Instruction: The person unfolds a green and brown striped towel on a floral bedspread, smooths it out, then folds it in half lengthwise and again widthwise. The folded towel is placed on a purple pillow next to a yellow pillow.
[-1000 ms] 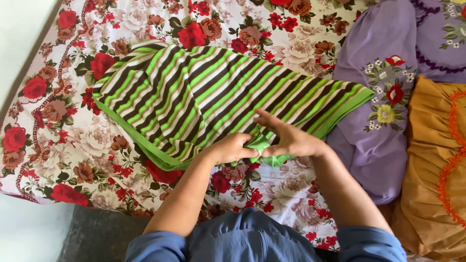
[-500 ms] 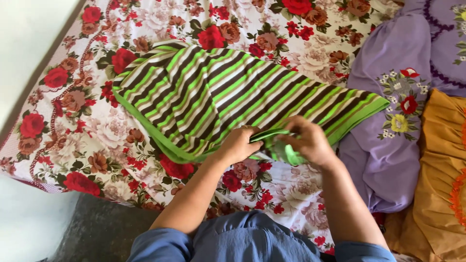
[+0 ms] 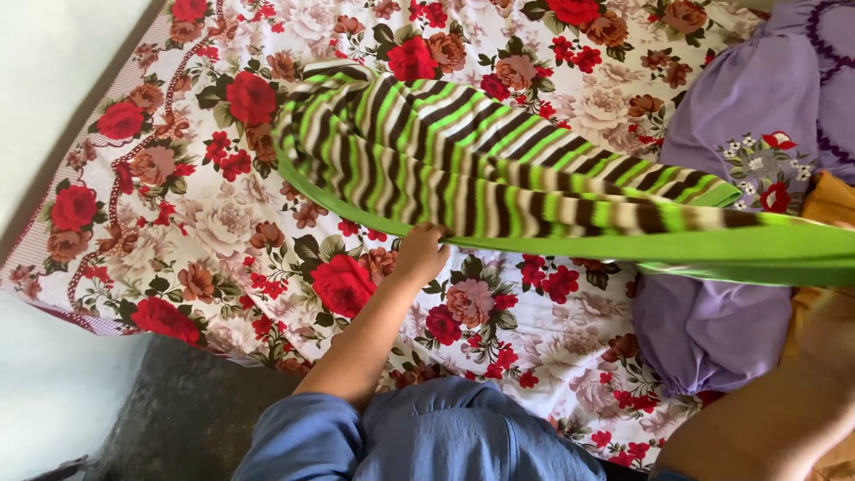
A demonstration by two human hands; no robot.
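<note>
A green, brown and cream striped cloth (image 3: 427, 160) with a bright green border lies on the flowered bedsheet (image 3: 178, 205). Its near edge is lifted off the bed and stretched taut to the right, out past the frame's edge. My left hand (image 3: 419, 254) reaches under that raised edge, with the fingers hidden behind the fabric. Only my right forearm (image 3: 757, 428) shows at the lower right; the right hand itself is outside the view.
A purple embroidered garment (image 3: 757, 134) lies on the bed at the right, with an orange cloth (image 3: 833, 205) beside it. The bed's left edge drops to a dark floor (image 3: 187, 419) and a pale wall.
The cloth's near edge, held low by both hands before, is now lifted and pulled far to the right. My right hand has moved out of view; my left hand stays under the edge.
</note>
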